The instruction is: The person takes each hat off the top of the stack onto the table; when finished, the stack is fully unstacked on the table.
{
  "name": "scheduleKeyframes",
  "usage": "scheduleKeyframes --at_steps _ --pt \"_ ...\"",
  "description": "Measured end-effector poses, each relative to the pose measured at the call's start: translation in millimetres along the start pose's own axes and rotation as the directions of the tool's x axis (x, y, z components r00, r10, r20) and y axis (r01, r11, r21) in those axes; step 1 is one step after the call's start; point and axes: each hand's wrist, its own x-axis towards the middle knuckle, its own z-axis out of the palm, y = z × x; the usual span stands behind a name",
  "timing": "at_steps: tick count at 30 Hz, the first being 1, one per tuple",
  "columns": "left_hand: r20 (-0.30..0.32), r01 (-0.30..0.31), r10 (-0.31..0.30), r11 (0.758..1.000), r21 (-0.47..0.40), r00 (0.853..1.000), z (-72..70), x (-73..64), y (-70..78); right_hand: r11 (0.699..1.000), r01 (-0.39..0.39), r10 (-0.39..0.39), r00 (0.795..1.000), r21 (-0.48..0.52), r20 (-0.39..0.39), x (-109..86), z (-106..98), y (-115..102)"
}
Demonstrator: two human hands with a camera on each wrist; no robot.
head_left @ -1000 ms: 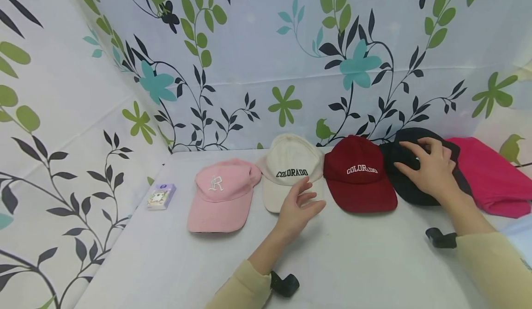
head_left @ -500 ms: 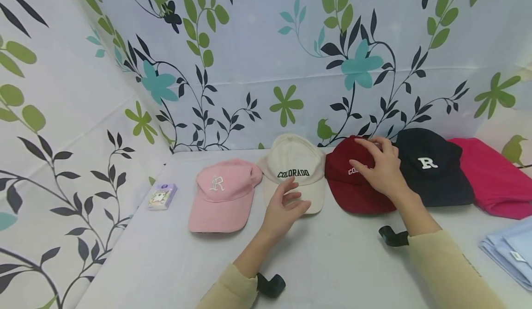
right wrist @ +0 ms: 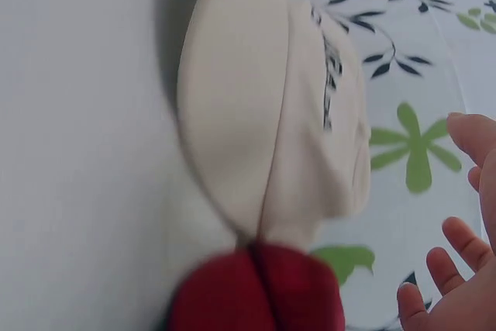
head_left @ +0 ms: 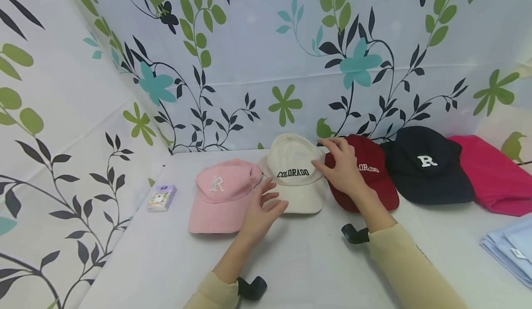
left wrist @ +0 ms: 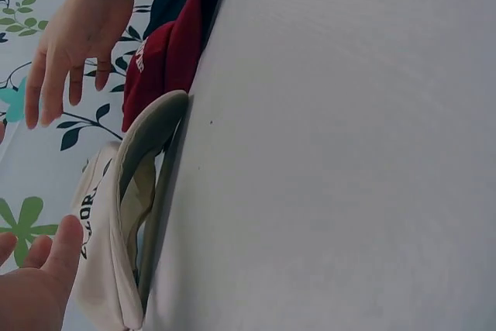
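Four kinds of headwear colour stand in a row, with a pink cap [head_left: 220,198] at the left and a cream cap [head_left: 293,156] beside it. My left hand [head_left: 259,212] hovers with relaxed fingers in front of the gap between these two, holding nothing. Over the left side of a dark red cap [head_left: 371,179] is my right hand [head_left: 342,166], its fingers spread and its thumb side overlapping the cream cap's edge. A black cap [head_left: 428,166] with a white R sits right of the red one. The left wrist view shows the cream cap's brim [left wrist: 159,118] raised off the table.
A bright pink folded cloth [head_left: 494,175] lies beyond the black cap, and folded light blue fabric [head_left: 509,246] is at the right edge. A small purple-and-white pack [head_left: 162,197] rests at the left. Patterned curtain [head_left: 249,45] hangs behind the white table [head_left: 316,263].
My right hand has swept left from the black cap, across the red cap, to beside the cream cap. My left hand has moved left from the cream cap towards the pink cap. The caps stay put.
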Motion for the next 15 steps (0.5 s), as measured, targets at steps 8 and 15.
scheduleKeyframes --at_steps 8,15 --pt "-0.021 -0.019 0.020 0.998 0.067 1.000 -26.0 -7.6 4.2 0.994 0.083 -0.084 0.996 0.077 0.000 6.9 26.6 -21.0" --pt "-0.099 -0.026 0.038 0.992 0.122 0.994 -51.5 -15.1 9.2 0.979 0.150 -0.155 0.988 0.139 0.025 11.8 49.5 -38.4"
